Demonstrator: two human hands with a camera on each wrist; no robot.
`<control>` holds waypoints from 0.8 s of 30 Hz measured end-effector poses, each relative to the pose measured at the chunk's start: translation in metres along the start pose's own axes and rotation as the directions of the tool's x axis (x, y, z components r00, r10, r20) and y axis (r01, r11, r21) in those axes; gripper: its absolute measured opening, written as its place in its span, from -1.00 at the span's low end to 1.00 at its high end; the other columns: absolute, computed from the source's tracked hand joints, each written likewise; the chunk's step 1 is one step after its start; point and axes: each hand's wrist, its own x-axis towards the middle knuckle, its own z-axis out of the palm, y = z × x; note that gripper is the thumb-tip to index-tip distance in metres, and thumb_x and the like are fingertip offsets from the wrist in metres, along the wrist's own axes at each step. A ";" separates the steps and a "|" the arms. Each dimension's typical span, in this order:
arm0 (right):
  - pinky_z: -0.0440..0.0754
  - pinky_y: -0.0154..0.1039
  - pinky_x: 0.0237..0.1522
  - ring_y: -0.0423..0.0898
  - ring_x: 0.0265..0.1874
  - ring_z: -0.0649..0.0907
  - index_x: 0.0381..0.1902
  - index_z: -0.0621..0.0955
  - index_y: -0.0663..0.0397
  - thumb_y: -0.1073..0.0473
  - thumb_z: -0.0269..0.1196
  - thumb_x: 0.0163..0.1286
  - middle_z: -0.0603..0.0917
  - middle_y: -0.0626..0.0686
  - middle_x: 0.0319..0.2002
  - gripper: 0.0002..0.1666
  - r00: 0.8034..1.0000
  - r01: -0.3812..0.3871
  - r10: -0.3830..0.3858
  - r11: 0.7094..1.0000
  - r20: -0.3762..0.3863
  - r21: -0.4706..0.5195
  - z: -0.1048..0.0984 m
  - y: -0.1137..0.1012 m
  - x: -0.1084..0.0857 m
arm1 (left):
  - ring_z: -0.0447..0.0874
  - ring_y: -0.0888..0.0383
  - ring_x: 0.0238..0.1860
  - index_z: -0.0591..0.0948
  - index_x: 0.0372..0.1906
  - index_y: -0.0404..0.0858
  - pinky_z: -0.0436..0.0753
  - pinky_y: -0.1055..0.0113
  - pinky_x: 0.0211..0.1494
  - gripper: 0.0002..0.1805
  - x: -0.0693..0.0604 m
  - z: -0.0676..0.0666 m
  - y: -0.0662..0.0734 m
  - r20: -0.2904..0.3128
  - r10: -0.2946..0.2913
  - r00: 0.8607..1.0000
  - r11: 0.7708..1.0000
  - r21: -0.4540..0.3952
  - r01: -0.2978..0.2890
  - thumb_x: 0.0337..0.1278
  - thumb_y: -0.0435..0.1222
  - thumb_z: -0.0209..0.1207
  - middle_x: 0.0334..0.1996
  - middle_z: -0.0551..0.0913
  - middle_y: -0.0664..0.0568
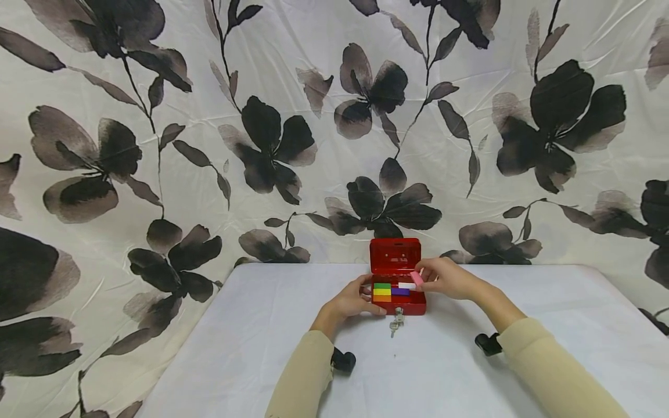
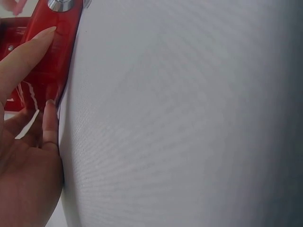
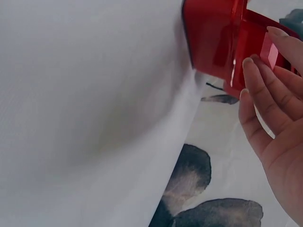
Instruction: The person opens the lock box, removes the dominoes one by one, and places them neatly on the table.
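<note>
White tabletop [image 1: 444, 371] is shown; open red box [image 1: 413, 310] is placed near middle of far edge, keys [image 1: 394, 329] seen on its near-edge side.

Both arms are reached forward and angled inward, covered by beige sleeves [image 1: 554, 366], while the left wrist [image 1: 325, 324] and the right wrist [image 1: 497, 309] are bared. The left hand [image 1: 351, 301] is lowered, its thumb [image 2: 23, 64] held nearly straight and parted from the lightly bent fingers [image 2: 50, 125]. In the right hand [image 1: 450, 280], the thumb [image 3: 288, 46] is opposed to the nearest fingertips in a pinch; the little finger [image 3: 251, 120] is set apart, gently curved.
</note>
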 end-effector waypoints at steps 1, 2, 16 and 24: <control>0.68 -0.24 -0.21 -0.11 -0.31 0.63 0.06 0.63 0.25 0.16 0.47 0.30 0.69 -0.04 -0.32 -0.56 1.000 -0.012 0.012 1.000 -0.001 0.000 -0.001 0.001 -0.002 | 0.45 0.00 0.13 0.34 0.51 -0.13 0.59 0.00 0.26 -0.01 0.000 0.000 0.000 0.001 0.002 1.000 1.000 -0.001 -0.002 -0.08 -0.31 0.57 0.08 0.56 -0.02; 0.68 -0.25 -0.22 -0.11 -0.32 0.63 0.06 0.63 0.26 0.16 0.47 0.30 0.69 -0.05 -0.33 -0.55 1.000 -0.020 0.020 1.000 -0.001 -0.002 -0.002 0.002 -0.004 | 0.45 0.00 0.13 0.34 0.51 -0.14 0.61 0.01 0.24 -0.02 0.000 0.000 -0.001 0.003 0.005 1.000 1.000 -0.002 -0.005 -0.08 -0.31 0.57 0.07 0.56 -0.02; 0.63 -0.24 -0.34 -0.12 -0.44 0.57 -0.04 0.61 0.35 0.18 0.48 0.28 0.64 -0.02 -0.42 -0.58 0.995 -0.082 0.080 0.996 -0.055 -0.023 -0.008 0.021 -0.017 | 0.45 -0.01 0.15 0.33 0.52 -0.11 0.58 -0.01 0.27 0.00 0.000 -0.001 0.000 0.004 0.000 1.000 1.000 -0.008 0.000 -0.09 -0.29 0.58 0.09 0.55 -0.01; 0.58 -0.23 -0.43 -0.13 -0.51 0.54 -0.09 0.62 0.38 0.22 0.47 0.27 0.61 -0.02 -0.48 -0.62 0.991 -0.126 0.125 0.992 -0.037 -0.009 -0.004 0.038 -0.020 | 0.44 0.00 0.14 0.33 0.52 -0.12 0.59 0.00 0.26 0.00 0.002 0.000 -0.002 0.003 -0.002 1.000 1.000 -0.006 0.002 -0.08 -0.30 0.58 0.09 0.55 -0.02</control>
